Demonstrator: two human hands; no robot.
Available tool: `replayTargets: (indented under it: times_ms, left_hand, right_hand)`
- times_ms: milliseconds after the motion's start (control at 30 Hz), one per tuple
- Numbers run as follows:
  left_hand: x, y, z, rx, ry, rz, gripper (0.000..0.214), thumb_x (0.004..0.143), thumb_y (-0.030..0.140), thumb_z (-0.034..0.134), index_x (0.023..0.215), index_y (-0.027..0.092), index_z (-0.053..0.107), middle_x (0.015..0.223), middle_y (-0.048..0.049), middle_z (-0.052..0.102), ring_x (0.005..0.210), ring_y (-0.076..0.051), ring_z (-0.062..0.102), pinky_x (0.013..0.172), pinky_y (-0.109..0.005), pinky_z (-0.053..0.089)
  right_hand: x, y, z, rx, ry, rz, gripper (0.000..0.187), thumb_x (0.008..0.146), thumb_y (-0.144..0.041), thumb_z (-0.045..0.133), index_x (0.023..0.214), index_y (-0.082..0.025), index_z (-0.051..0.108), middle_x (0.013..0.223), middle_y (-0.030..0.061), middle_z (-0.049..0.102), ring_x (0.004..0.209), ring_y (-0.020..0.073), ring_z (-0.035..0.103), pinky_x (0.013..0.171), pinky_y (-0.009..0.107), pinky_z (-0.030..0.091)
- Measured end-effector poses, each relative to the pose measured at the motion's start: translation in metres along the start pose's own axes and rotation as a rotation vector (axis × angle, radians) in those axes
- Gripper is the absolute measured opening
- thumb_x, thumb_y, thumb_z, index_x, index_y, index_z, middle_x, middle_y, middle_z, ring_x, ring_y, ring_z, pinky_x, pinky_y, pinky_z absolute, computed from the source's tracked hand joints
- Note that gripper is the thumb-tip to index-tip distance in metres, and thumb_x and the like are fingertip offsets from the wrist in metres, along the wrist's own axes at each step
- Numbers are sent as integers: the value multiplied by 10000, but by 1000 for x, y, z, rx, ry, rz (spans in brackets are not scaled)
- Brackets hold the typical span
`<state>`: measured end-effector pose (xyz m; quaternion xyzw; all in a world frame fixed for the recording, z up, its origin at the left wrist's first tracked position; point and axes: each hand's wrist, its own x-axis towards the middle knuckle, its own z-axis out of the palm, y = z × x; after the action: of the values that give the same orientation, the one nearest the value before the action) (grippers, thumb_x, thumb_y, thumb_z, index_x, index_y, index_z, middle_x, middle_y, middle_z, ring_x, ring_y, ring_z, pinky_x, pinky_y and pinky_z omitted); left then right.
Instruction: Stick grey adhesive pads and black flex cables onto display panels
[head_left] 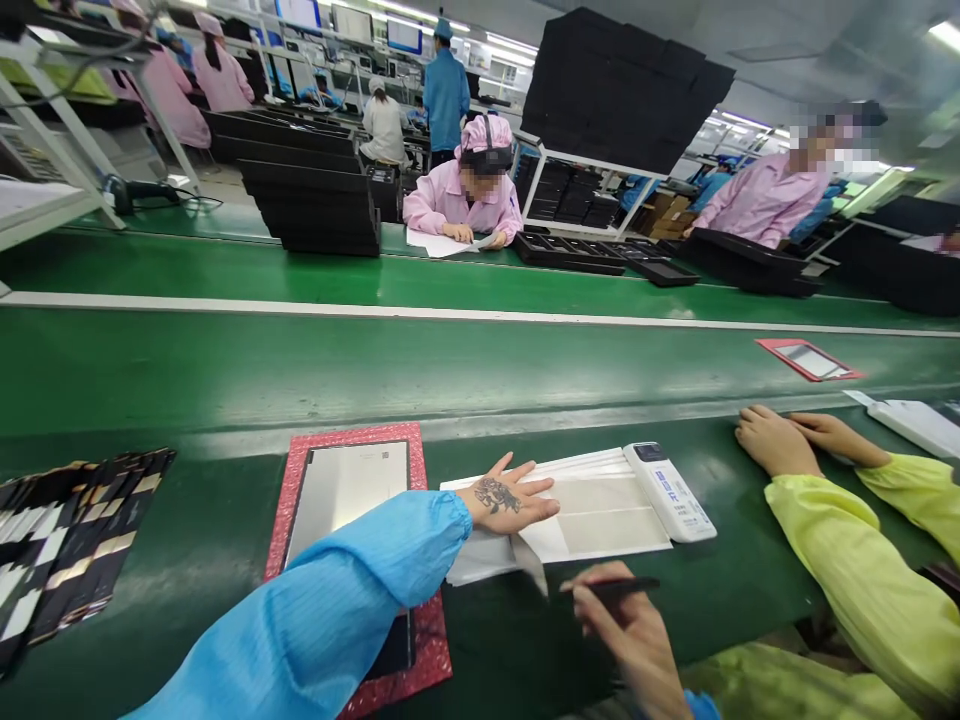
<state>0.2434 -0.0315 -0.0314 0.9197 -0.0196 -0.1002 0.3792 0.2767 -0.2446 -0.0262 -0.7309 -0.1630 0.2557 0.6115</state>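
Observation:
My left hand (514, 500), in a blue sleeve, lies palm down with its fingers spread over a stack of white sheets (559, 545). Pale grey strips (611, 510) show on top of the sheets. Below it, my right hand (634, 640) is closed around a thin dark tool, perhaps tweezers (630, 588); motion blurs it. A curled sheet corner (529, 565) lifts between the two hands. Under my left forearm, a flat silver-faced panel (352, 475) with a dark edge rests on pink bubble wrap (281, 500); the sleeve hides its middle.
A white phone-like device (671, 492) sits on the sheets' right end. Dark and white strips (82, 535) lie at far left. A co-worker's hands (780, 440) in yellow sleeves rest at right. Beyond, another panel (814, 360) lies on the green belt (450, 360).

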Motion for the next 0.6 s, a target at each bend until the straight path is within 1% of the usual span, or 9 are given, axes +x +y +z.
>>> replayTargets:
  times_ms: [67,167,233,300,333,400,467,533,600]
  left_hand:
    - [1,1,-3,-84,28,-4,438,1021,355,326,1385,211,523,1508,-47,357,1467,-296,156,1202,-547,-28]
    - [-9,6,-15,-234,154,-17,424,998,258,366,1391,187,510,1479,-38,416,1450,-238,245,1224,-445,91]
    - [-31,11,-26,-331,311,-58,438,967,231,408,1387,153,504,1467,-55,447,1416,-212,319,1200,-356,201]
    - [-66,14,-34,-419,484,-134,425,931,266,464,1328,138,547,1405,-81,520,1316,-215,442,1123,-318,317]
    - [-86,15,-34,-464,554,-182,385,914,304,482,1244,143,598,1317,-85,587,1214,-216,521,1042,-310,389]
    - [-129,13,-26,-566,634,-295,295,874,397,510,964,157,657,987,-61,684,911,-192,610,787,-284,462]
    - [-168,10,-8,-686,668,-438,352,818,504,540,726,165,560,675,-20,608,641,-143,540,585,-250,388]
    - [-197,6,14,-849,623,-544,506,734,676,546,670,177,487,538,8,527,453,-97,406,455,-230,272]
    - [-216,4,32,-1023,578,-612,630,641,808,520,686,182,471,496,20,499,366,-65,302,395,-223,163]
  right_hand:
    - [-19,-7,8,42,-30,-43,416,683,-509,788,732,-154,576,705,23,607,526,96,505,494,212,436]
    - [-26,-12,13,90,-99,18,426,669,-505,807,753,-151,587,707,35,615,519,103,510,471,212,441]
    - [-19,-9,15,88,-146,57,429,659,-493,822,786,-142,612,671,38,601,530,117,521,450,208,439]
    - [-11,-4,19,102,-156,66,421,660,-479,829,807,-136,633,651,36,588,551,126,528,448,206,445]
    - [-9,-1,23,121,-147,67,416,656,-474,833,810,-139,639,652,35,589,557,127,527,448,207,448]
    - [-8,3,33,169,-127,72,411,624,-469,852,787,-156,642,678,42,612,553,129,525,434,212,447]
    - [-11,3,46,207,-120,72,377,603,-456,864,767,-189,654,687,41,624,550,134,532,424,216,442]
    - [-15,1,59,211,-174,83,310,616,-432,862,762,-234,673,688,41,632,566,142,554,451,229,461]
    - [-19,-2,72,208,-209,75,289,615,-422,861,761,-251,679,677,38,627,568,144,561,468,235,470]
